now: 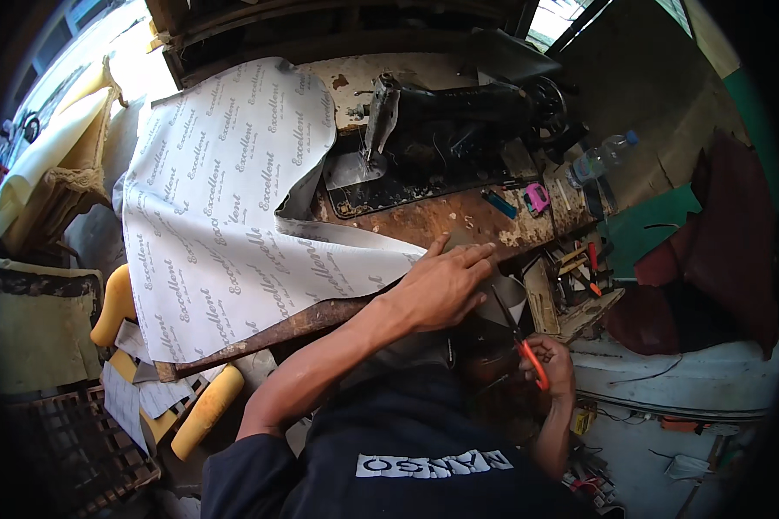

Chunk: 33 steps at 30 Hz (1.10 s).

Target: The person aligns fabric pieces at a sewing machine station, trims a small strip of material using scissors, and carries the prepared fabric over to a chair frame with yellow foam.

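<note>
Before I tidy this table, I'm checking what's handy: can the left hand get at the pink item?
Likely yes: the left hand touches the sheet nearby, and nothing seems to stand between it and the pink item on the tabletop.

Left hand (446, 287) on a printed white sheet (221, 221), right hand (552, 365) gripping orange-handled scissors (529, 353).
The sheet spreads to the left of both hands over a worn wooden table (454, 216); the scissors reach to just beside the left hand's fingers. Beyond the hands stands a black sewing machine (459, 105); beyond the right hand, a pink object (537, 198) and clear bottle (599, 161); right of both, maroon material (729, 251).
</note>
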Tool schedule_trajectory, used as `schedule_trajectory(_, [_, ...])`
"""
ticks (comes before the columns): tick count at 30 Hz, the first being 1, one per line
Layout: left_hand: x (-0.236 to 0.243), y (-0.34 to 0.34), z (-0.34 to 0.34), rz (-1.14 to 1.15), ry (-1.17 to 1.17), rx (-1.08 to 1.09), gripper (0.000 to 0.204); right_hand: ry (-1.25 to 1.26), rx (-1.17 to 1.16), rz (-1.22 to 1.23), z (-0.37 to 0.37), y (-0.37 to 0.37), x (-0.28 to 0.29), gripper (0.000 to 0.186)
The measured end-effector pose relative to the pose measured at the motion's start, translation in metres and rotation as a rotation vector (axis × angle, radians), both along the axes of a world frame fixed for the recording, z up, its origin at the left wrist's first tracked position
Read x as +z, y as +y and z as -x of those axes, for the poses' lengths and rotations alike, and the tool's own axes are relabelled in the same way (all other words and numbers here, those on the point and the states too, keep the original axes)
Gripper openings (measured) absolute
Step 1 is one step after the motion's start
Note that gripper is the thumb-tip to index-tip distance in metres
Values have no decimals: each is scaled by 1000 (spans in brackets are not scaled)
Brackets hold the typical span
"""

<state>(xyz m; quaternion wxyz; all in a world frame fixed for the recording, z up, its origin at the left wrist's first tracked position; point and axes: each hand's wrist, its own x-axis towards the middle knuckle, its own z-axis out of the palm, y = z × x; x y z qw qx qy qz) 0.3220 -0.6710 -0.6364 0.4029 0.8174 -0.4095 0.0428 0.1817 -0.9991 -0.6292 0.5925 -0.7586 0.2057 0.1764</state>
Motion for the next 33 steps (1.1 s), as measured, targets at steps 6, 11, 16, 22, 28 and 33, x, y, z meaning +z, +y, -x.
schedule_trajectory(6, [16,34,14,-225,-7,278,45,-90,-120,937,-34,-118,-6,43])
schedule_trajectory(11, [26,65,18,-643,-272,361,64,-387,12,1568,-71,-255,-75,47])
schedule_trajectory(16, [69,101,20,-731,60,36,56,-687,-128,526,-103,8,-21,41])
schedule_trajectory(22, [66,133,39,-911,81,32,67,-1060,765,392,-98,208,-54,69])
schedule_trajectory(28, [77,127,44,-538,12,234,37,-1009,702,8,-105,242,-52,78])
schedule_trajectory(33, [125,131,60,-215,-108,494,44,-821,495,-608,-120,260,-18,89])
